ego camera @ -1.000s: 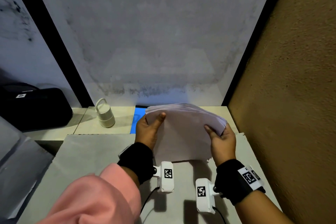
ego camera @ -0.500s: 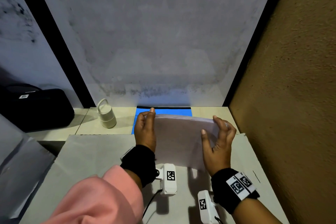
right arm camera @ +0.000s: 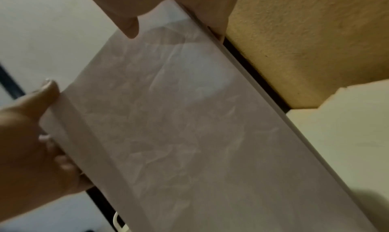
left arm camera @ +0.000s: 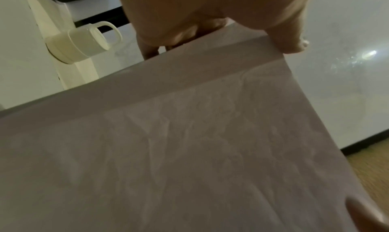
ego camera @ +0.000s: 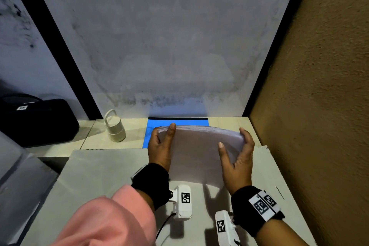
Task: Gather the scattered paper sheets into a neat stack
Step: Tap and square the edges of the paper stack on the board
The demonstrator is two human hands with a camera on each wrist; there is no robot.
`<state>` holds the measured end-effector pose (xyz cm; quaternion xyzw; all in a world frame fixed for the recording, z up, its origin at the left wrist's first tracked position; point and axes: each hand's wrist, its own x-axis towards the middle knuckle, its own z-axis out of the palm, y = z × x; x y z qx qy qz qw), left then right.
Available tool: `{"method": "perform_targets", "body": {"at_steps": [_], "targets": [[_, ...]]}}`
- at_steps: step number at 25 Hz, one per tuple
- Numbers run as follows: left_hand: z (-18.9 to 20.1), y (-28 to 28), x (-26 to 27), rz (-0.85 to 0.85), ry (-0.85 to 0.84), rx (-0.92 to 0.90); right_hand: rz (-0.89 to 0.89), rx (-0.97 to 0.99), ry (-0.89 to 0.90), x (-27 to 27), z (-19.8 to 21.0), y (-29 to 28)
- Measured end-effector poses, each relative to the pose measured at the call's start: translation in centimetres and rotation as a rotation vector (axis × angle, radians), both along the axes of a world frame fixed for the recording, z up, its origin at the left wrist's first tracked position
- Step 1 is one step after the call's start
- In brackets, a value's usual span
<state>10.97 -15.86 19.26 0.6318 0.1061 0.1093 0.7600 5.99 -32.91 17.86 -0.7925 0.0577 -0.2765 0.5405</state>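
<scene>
A stack of white paper sheets [ego camera: 196,152] stands nearly upright on its bottom edge on the grey tabletop [ego camera: 99,175], bowed slightly along the top. My left hand [ego camera: 161,146] holds its left edge, with the index finger up the side and fingers behind. My right hand [ego camera: 237,158] grips the right edge, thumb on the front face and fingers curled round the back. The left wrist view shows the crinkled paper sheets [left arm camera: 189,144] below my left hand [left arm camera: 210,11]. In the right wrist view the paper sheets [right arm camera: 189,119] run from my right hand [right arm camera: 128,24] across to the left hand [right arm camera: 25,127].
A blue mat [ego camera: 177,124] lies on the beige ledge behind the stack. A small white jar with a handle [ego camera: 114,129] stands to the left, with a black case [ego camera: 36,120] further left. A brown wall [ego camera: 319,106] closes the right side and a grey panel the back.
The stack was tilted and fanned at its top; it now stands upright with its sheets drawn together. Both hands slid from the front face to the side edges.
</scene>
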Motion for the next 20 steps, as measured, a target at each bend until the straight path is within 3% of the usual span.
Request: {"method": "perform_targets", "body": {"at_steps": [2,5,8,16,20], "targets": [[0.1,0.1,-0.2,-0.034,0.009,-0.024,0.014,-0.026,-0.003,0.0,-0.2,-0.1],[0.0,0.2,-0.2,-0.063,-0.010,-0.033,-0.016,0.196,0.069,0.1,-0.3,-0.2],[-0.7,0.4,0.0,-0.052,-0.008,-0.027,0.052,0.179,0.108,0.3,-0.6,-0.2],[-1.2,0.5,-0.2,-0.007,-0.021,-0.044,-0.005,0.222,0.049,0.2,-0.8,-0.4],[-1.3,0.5,-0.2,-0.100,0.002,-0.017,0.037,0.249,0.054,0.1,-1.0,-0.2]]}}
